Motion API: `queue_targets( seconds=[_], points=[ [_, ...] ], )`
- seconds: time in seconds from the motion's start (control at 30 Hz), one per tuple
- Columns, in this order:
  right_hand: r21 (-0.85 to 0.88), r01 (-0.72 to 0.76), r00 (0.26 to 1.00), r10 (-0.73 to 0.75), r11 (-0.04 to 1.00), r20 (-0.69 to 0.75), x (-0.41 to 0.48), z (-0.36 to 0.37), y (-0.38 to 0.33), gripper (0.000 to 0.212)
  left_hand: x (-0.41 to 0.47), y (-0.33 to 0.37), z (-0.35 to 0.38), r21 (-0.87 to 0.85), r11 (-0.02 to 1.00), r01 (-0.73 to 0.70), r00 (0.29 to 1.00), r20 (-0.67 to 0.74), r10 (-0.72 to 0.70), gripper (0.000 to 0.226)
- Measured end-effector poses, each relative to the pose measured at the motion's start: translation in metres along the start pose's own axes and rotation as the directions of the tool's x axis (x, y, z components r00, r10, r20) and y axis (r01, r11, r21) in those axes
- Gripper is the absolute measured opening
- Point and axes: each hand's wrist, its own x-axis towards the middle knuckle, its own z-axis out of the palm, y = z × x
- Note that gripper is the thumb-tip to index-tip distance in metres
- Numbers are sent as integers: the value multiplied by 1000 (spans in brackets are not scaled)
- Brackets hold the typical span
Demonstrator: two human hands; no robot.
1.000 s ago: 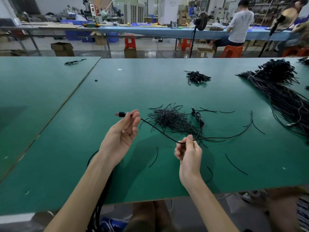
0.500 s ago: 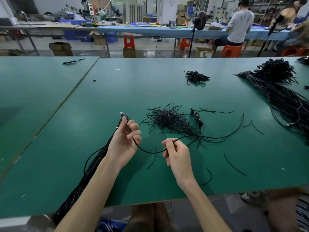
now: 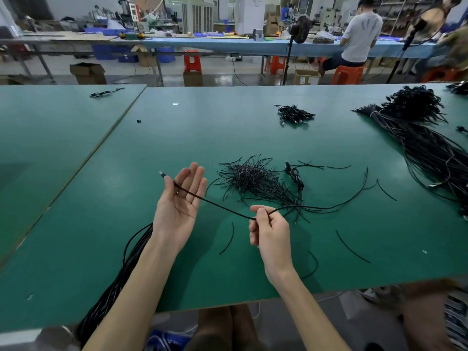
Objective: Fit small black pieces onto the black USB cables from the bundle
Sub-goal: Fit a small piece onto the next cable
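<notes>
A black USB cable stretches between my hands above the green table. My left hand is palm up with fingers spread; the cable lies across the palm and its plug sticks out past the thumb. My right hand pinches the cable lower down between thumb and forefinger. The cable runs on rightward over the table. A heap of small thin black pieces lies just beyond my hands. A bundle of black cables hangs off the table's near edge under my left forearm.
A big bundle of black cables lies at the right. A small pile of plugs sits farther back. Loose black pieces are scattered near the front edge. A second green table adjoins on the left. People work at a far bench.
My left hand has opened from a closed grip to palm up and risen, so the cable is pulled straighter. My right hand has shifted right along the cable.
</notes>
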Motion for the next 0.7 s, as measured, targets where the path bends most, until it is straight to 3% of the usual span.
queue_targets(
  seconds=[0.5,0.6,0.7],
  points=[
    [-4,-5,1000,5,1000,0,0,0,-1,20,-3,7,-1,-13,1000,8,1000,-11,-8,42],
    [33,-12,1000,13,999,-28,-1,-2,-1,24,-6,8,1,-46,996,77,997,11,-77,30],
    [44,-20,999,21,999,-27,-1,-2,0,30,-13,10,2,96,968,233,962,124,-244,24]
  ],
)
